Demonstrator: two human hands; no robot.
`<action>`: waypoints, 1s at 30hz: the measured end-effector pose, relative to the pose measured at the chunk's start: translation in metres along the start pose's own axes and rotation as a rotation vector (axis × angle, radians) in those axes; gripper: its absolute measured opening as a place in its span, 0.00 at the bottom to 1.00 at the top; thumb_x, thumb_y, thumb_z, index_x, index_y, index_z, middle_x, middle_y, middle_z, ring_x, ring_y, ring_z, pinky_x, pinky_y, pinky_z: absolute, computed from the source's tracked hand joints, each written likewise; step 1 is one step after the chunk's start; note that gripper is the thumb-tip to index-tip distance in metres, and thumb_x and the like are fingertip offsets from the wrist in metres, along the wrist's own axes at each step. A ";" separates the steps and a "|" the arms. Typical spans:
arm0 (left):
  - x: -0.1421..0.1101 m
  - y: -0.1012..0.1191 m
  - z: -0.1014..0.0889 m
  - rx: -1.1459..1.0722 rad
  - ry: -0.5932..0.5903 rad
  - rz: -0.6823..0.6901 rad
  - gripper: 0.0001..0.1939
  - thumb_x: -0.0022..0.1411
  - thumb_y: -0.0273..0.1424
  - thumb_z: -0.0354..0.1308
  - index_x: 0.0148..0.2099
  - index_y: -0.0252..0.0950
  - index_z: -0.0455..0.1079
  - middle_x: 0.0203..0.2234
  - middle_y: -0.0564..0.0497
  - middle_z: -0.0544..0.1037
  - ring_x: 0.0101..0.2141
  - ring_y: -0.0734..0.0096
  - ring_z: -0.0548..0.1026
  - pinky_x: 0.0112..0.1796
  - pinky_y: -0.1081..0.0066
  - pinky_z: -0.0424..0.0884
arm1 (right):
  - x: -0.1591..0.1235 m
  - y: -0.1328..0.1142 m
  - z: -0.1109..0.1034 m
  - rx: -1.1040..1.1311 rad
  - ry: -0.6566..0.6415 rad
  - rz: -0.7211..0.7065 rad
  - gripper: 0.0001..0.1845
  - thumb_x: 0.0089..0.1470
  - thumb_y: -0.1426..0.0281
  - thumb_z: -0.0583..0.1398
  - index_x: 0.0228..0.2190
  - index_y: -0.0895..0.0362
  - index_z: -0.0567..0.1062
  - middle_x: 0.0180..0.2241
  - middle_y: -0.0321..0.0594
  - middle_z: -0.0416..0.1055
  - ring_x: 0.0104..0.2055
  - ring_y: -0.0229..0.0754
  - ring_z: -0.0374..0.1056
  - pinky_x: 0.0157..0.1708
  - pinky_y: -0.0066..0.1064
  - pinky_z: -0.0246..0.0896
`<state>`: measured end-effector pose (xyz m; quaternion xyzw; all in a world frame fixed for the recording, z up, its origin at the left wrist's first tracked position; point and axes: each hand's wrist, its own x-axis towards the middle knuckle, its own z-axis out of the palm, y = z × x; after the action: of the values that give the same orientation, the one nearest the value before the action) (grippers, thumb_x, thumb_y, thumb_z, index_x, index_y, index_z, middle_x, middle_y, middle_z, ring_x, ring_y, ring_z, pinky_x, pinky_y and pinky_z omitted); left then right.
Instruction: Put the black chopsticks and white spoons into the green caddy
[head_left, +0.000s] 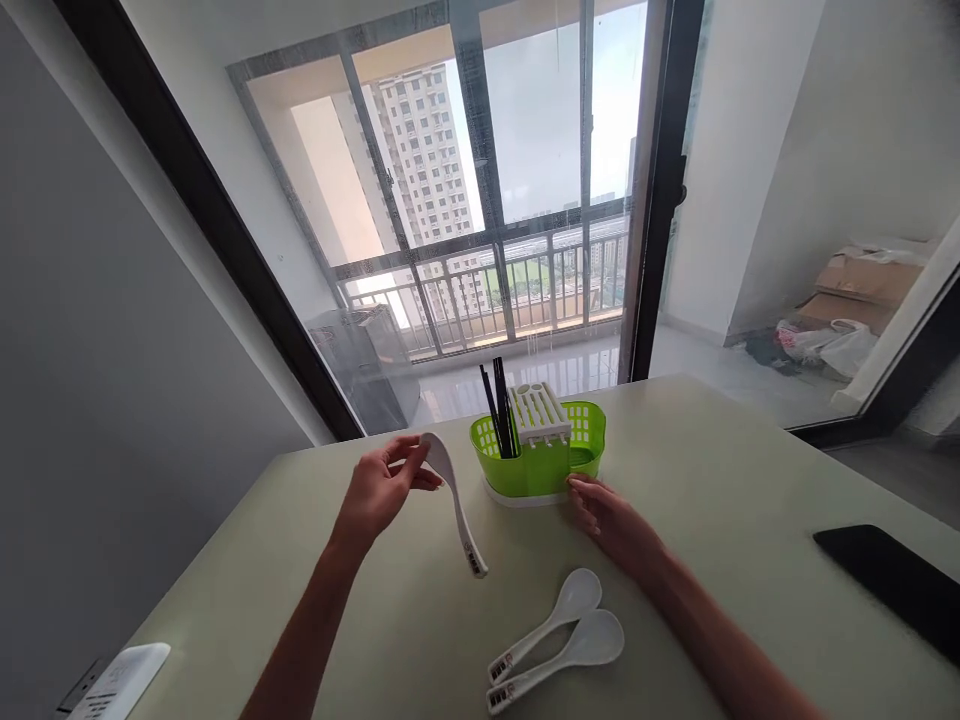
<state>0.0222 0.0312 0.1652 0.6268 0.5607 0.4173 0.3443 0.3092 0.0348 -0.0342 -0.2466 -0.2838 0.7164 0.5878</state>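
My left hand (386, 482) pinches a white soup spoon (454, 490) by its bowl, with the handle hanging down to the right above the table. A green utensil caddy (544, 472) with a white base stands at the table's middle. Black chopsticks (500, 415) lean upright in its left compartment, and a white slotted rack (540, 412) sits over its centre. At the caddy's lower right front, the curled fingers of my right hand (600, 505) touch it. Two more white spoons, an upper spoon (559, 612) and a lower spoon (574, 650), lie side by side nearer me.
A black flat object (892, 580) lies at the table's right. A white power strip (124, 680) is at the lower left. Beyond the pale table (712, 450) is a glass door with a dark frame (651, 200). Cardboard boxes (862, 290) and bags are on the floor behind.
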 end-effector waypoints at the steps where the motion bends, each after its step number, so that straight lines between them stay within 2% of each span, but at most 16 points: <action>1: 0.003 0.010 -0.005 0.020 0.084 0.049 0.28 0.55 0.54 0.66 0.47 0.36 0.75 0.28 0.49 0.84 0.27 0.59 0.84 0.35 0.63 0.82 | 0.000 0.001 0.000 0.001 0.001 -0.001 0.15 0.48 0.62 0.72 0.35 0.56 0.78 0.23 0.28 0.63 0.21 0.30 0.50 0.18 0.26 0.43; 3: 0.009 0.025 -0.008 0.071 0.249 0.152 0.26 0.58 0.52 0.64 0.47 0.37 0.75 0.29 0.49 0.85 0.28 0.60 0.85 0.36 0.65 0.81 | 0.000 0.001 0.000 0.001 0.002 -0.003 0.15 0.49 0.62 0.72 0.36 0.56 0.78 0.22 0.28 0.62 0.21 0.30 0.50 0.18 0.26 0.43; 5: 0.016 0.033 -0.002 0.128 0.381 0.248 0.22 0.63 0.51 0.61 0.48 0.38 0.75 0.31 0.50 0.85 0.30 0.62 0.85 0.38 0.67 0.80 | 0.001 0.002 0.000 0.002 0.002 -0.003 0.16 0.48 0.61 0.73 0.35 0.56 0.78 0.22 0.28 0.62 0.20 0.30 0.49 0.18 0.27 0.42; 7: 0.025 0.034 0.011 0.168 0.450 0.334 0.20 0.67 0.48 0.57 0.49 0.38 0.75 0.32 0.51 0.86 0.32 0.64 0.85 0.41 0.67 0.79 | 0.000 0.002 0.001 0.005 0.001 -0.002 0.17 0.46 0.61 0.73 0.34 0.56 0.78 0.21 0.28 0.62 0.20 0.30 0.50 0.18 0.27 0.42; 9: 0.035 0.029 0.026 0.206 0.466 0.412 0.18 0.69 0.46 0.55 0.49 0.38 0.75 0.33 0.52 0.86 0.35 0.65 0.85 0.43 0.68 0.78 | 0.000 0.001 0.002 0.010 0.006 -0.003 0.16 0.46 0.61 0.73 0.35 0.55 0.79 0.22 0.28 0.63 0.20 0.30 0.50 0.18 0.27 0.43; 13: 0.047 0.010 0.057 0.349 0.438 0.550 0.13 0.71 0.39 0.55 0.50 0.40 0.76 0.35 0.52 0.86 0.37 0.66 0.85 0.43 0.69 0.77 | 0.000 0.000 0.005 0.017 0.016 -0.004 0.16 0.45 0.62 0.74 0.34 0.54 0.79 0.23 0.29 0.65 0.20 0.31 0.51 0.17 0.27 0.43; 18: 0.044 -0.019 0.083 0.499 0.320 0.664 0.13 0.72 0.37 0.54 0.53 0.42 0.75 0.46 0.49 0.84 0.44 0.63 0.83 0.46 0.66 0.77 | 0.002 0.000 0.005 0.016 0.027 0.009 0.15 0.46 0.62 0.74 0.34 0.55 0.79 0.24 0.30 0.67 0.21 0.29 0.55 0.18 0.25 0.47; 22: 0.038 -0.039 0.092 0.535 0.225 0.676 0.14 0.74 0.36 0.51 0.55 0.43 0.75 0.47 0.50 0.84 0.46 0.63 0.83 0.47 0.66 0.77 | 0.003 0.001 0.004 0.009 0.025 0.019 0.16 0.46 0.62 0.74 0.34 0.55 0.78 0.24 0.30 0.67 0.21 0.30 0.57 0.18 0.25 0.48; 30: 0.029 -0.060 0.097 0.552 0.179 0.705 0.14 0.74 0.35 0.51 0.54 0.43 0.75 0.46 0.49 0.84 0.45 0.64 0.83 0.46 0.66 0.78 | 0.004 0.001 0.004 0.006 0.022 0.017 0.16 0.46 0.62 0.74 0.34 0.56 0.79 0.24 0.29 0.67 0.22 0.30 0.55 0.19 0.25 0.48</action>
<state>0.0860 0.0718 0.0751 0.8092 0.4310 0.3963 -0.0485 0.3049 0.0377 -0.0316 -0.2554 -0.2729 0.7194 0.5854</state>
